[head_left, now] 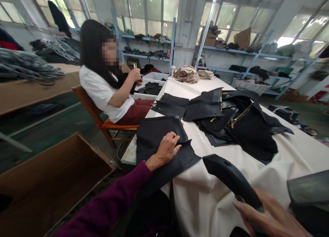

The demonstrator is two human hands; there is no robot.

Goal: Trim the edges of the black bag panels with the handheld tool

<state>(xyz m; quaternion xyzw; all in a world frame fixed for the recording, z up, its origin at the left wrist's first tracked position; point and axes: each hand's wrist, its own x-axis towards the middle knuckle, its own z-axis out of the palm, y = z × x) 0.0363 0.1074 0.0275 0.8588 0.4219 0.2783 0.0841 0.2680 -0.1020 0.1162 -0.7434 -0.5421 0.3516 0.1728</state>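
My left hand [168, 148] rests on a black fabric panel [151, 136] at the table's near left edge, its fingers slightly curled and apart beside a strip with gold-coloured metal. In my right hand [269, 211], at the lower right, is a black curved handheld tool [228, 173]; its tip points left toward the corner of the panel. Further up the table lie more flat black pieces [203, 110] and a heap of black fabric [249, 131] with gold zippers.
A seated person [102, 86] in a white shirt is across to the left. An open cardboard box [56, 182] stands lower left. Beige pieces [186, 74] are stacked at the far end of the cloth-covered table [295, 148]. Blue shelves [231, 52] line the wall.
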